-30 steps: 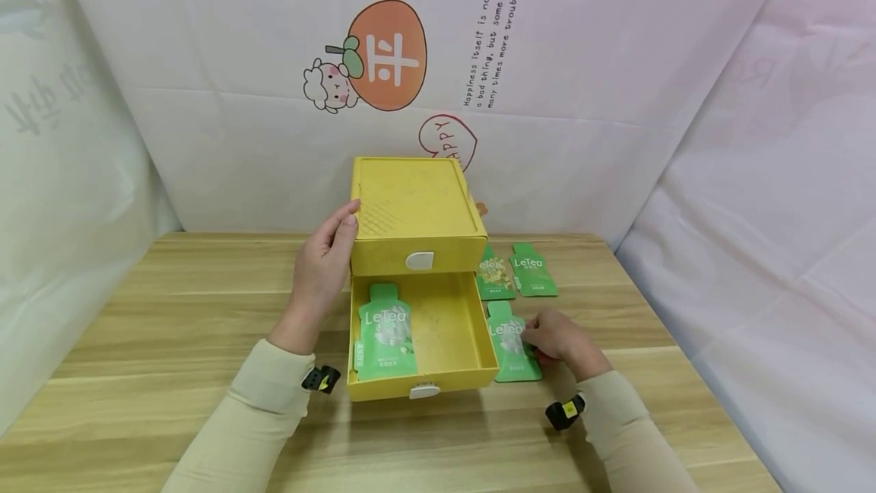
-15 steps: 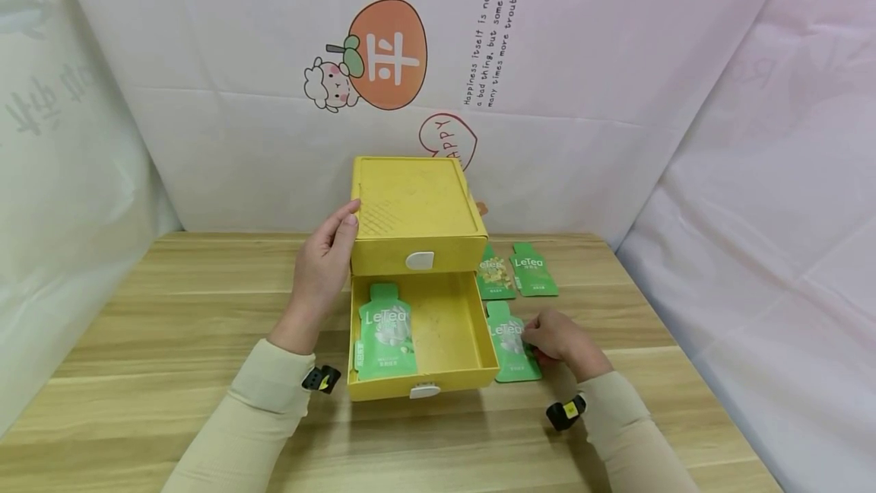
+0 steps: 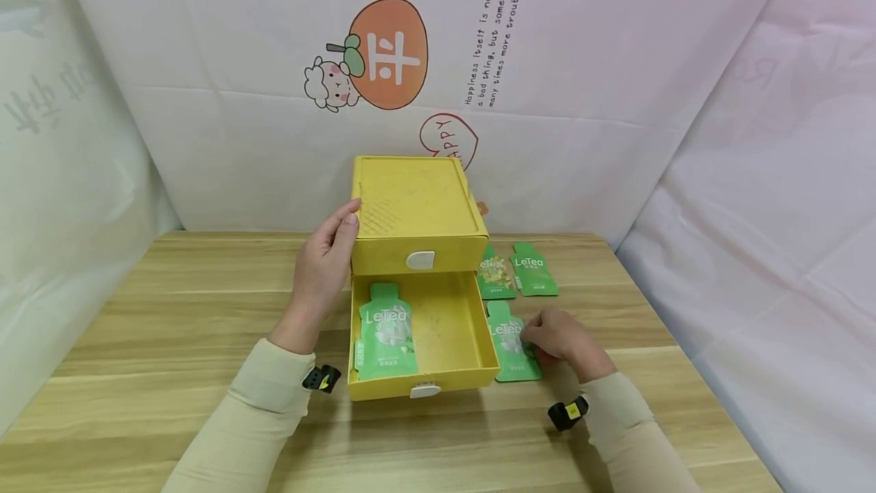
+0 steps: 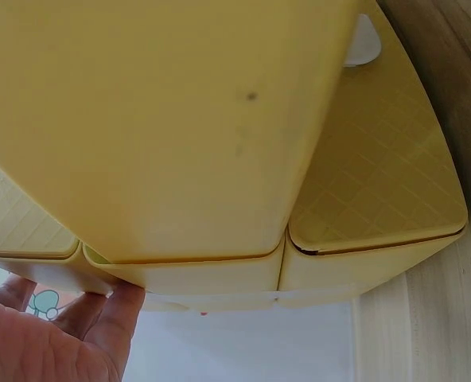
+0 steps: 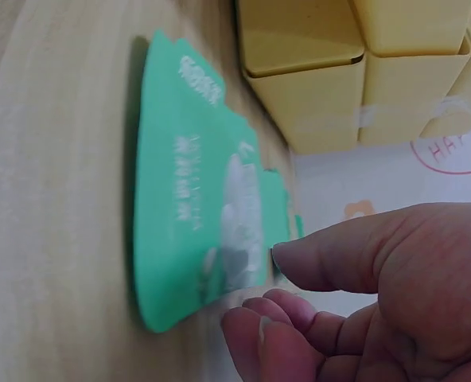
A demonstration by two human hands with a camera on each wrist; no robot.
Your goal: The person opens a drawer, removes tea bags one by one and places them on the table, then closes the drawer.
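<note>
Next to nothing has changed over the last second: right hand (image 3: 557, 337) hasn't left the near packet (image 3: 509, 348), and that packet hasn't moved. It lies flat on the table (image 3: 103, 417), just right of the pulled-out lower drawer (image 3: 458, 380). Right wrist view shows thumb and fingers bent but apart, with a visible gap and nothing pinched between them. They're at the packet's right edge; can't tell if they actually touch it. Left hand (image 3: 325, 265) hasn't shifted either: fingers extended, laid against the left side of the yellow drawer unit (image 3: 417, 196), not clasping anything. Looks like steadying to me. My read: work is at the grasp stage, no lift yet. Drawer packet (image 3: 386, 333) sits along the left side, bare floor to its right. Gold-print packet (image 3: 496, 272) and far packet (image 3: 534, 271) lie behind, on the table.
</note>
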